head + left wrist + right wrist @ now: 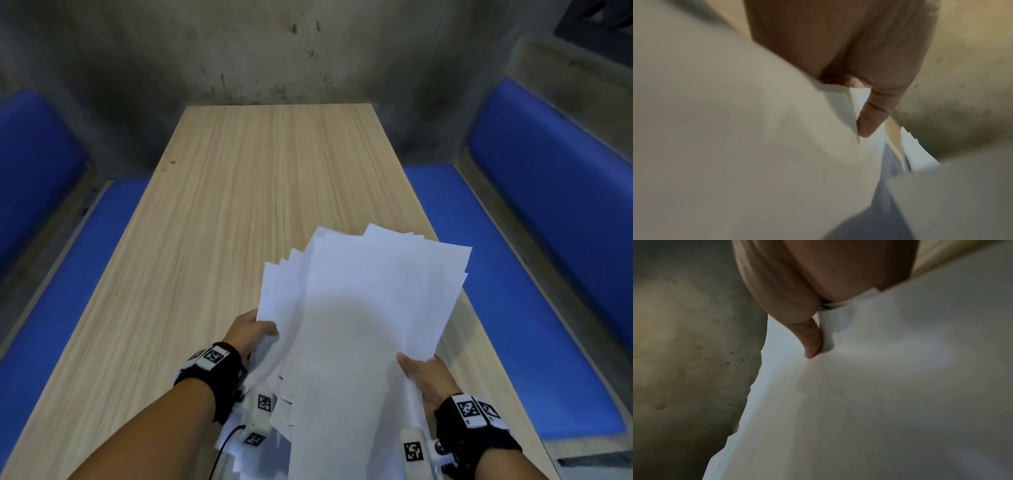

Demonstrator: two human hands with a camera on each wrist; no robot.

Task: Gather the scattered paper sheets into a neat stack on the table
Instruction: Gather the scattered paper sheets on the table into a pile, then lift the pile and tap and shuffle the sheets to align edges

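Bare concrete wall [274, 51] closes off the far end of a long wooden table [222, 205], with blue padded benches [548, 171] running along both of its long sides. No loose sheet shows anywhere on the visible tabletop; all the paper sheets [359, 325] in view are gathered into one bundle held over the near right part of the table, close to its right edge.

The left hand [248, 330] grips the bundle's left side, its thumb [869, 120] pressed onto the paper with sheets folded around it in the left wrist view. The right hand [428, 377] grips the right side near the bottom, thumb on top of the uppermost sheet and dimpling it in the right wrist view; the fingers beneath are hidden by the paper.

The bundle is far from neat. Its far corners fan out in several staggered points, and ragged lower edges stick out near the left wrist. Whether any part of it rests on the table cannot be told.

Collection looks finished, so the step in hand appears to be squaring up. The next move likely calls for loosening both grips slightly, standing the bundle on edge and tapping it on the tabletop until the sheets align, then laying it flat. Too loose a hold could let the outer sheets slip out toward the right edge.
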